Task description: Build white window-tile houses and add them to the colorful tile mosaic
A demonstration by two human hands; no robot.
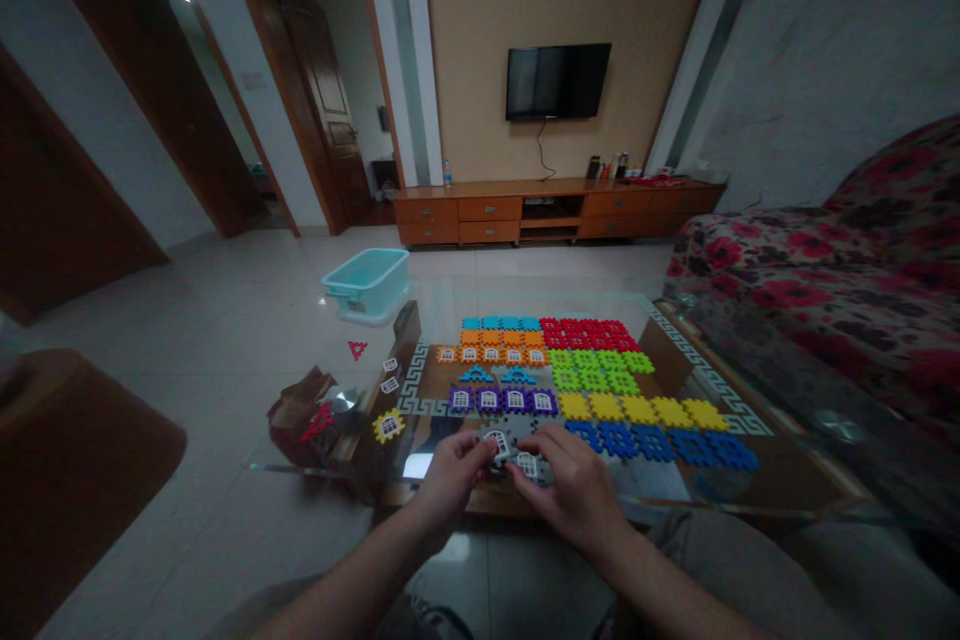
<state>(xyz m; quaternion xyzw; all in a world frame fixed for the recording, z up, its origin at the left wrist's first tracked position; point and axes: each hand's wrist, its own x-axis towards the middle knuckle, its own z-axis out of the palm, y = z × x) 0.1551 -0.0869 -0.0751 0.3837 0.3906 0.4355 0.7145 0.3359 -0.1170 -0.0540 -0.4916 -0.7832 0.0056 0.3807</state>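
Note:
Low over the near edge of the glass table point(757, 475), my left hand point(448, 475) pinches a grey interlocking tile point(496, 444) with a white window insert. My right hand point(574, 482) grips a second grey window tile point(528, 465), right beside the first. Whether the two are locked together I cannot tell. Just beyond my fingers lie plain grey tiles point(523, 427), partly hidden by the hands. Behind these runs a row of purple window tiles point(487, 400). Blue tiles point(652, 443) and yellow tiles point(641, 409) extend to the right.
Farther back sit light-green tiles point(596, 372), red tiles point(589, 333) and orange tiles point(501, 337). A yellow window tile point(388, 426) and loose white window pieces point(389, 385) lie left. Beyond are a brown bag point(289, 415), an aqua tub point(371, 282) on the floor and a flowered sofa point(810, 270).

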